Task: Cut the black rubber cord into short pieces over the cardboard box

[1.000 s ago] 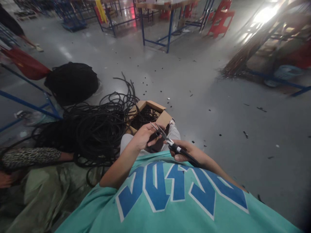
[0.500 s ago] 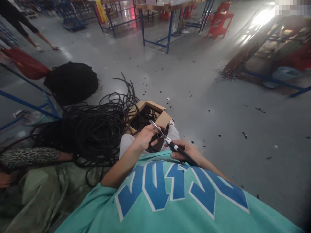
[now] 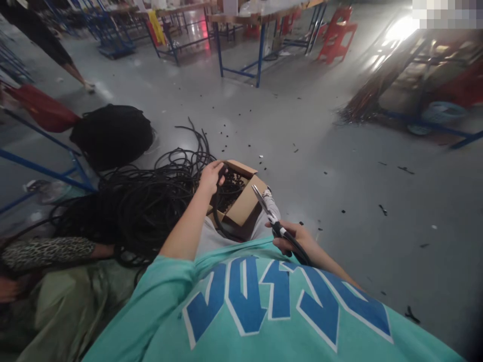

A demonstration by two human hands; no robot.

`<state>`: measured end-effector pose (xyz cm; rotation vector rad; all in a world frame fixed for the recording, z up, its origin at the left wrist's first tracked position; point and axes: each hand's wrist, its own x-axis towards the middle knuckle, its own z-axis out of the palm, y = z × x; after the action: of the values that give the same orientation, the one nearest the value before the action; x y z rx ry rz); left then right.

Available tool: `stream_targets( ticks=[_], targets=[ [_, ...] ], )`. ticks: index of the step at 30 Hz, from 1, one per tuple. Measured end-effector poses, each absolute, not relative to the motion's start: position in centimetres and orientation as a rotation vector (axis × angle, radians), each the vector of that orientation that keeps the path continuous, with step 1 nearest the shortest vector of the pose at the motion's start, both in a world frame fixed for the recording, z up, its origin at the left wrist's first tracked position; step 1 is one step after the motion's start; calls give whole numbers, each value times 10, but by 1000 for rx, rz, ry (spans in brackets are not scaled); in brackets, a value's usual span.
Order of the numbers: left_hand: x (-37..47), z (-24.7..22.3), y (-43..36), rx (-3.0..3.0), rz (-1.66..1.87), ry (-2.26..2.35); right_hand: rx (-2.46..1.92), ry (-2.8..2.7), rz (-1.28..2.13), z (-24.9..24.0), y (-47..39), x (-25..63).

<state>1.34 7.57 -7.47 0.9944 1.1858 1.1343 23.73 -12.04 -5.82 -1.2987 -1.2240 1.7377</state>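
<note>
My left hand (image 3: 212, 177) is closed round a length of black tubing (image 3: 216, 201), its end held up over the near side of an open cardboard box (image 3: 243, 205). Below the fingers the tubing loops down towards my lap. Many short black pieces (image 3: 234, 185) lie inside the box. In front of my shirt, my right hand (image 3: 292, 236) grips long-nose pliers (image 3: 267, 205) with black handles and white bands near the pivot. Their metal jaws point up and to the left, slightly parted, apart from the tubing.
A large tangle of black tubing (image 3: 151, 201) covers the floor at left, with a black bundle (image 3: 113, 136) behind it. A person's leopard-print sleeve (image 3: 49, 250) is at lower left. Blue-framed tables (image 3: 260, 50) and red stools (image 3: 337, 37) stand beyond. Black scraps (image 3: 383, 209) dot the floor.
My left hand has moved forward and left over the box with the tubing, away from the pliers. The right hand has drawn slightly back and right. A person at far left has stepped along.
</note>
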Motion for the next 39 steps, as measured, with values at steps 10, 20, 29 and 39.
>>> stream_targets(
  ticks=[10,20,29,39],
  targets=[
    [24,-99,131,646,939,1255,-1369,-1087,1671,-87,-126,243],
    [14,-89,22,412,959,851,-1392,-1083,1686,-85,-110,234],
    [31,-67,-28,567,1105,750,-1402,-1179,1704,-67,-106,220],
    [31,-39,-51,727,1063,726,-1351,-1324,1619,-58,-110,224]
  ],
)
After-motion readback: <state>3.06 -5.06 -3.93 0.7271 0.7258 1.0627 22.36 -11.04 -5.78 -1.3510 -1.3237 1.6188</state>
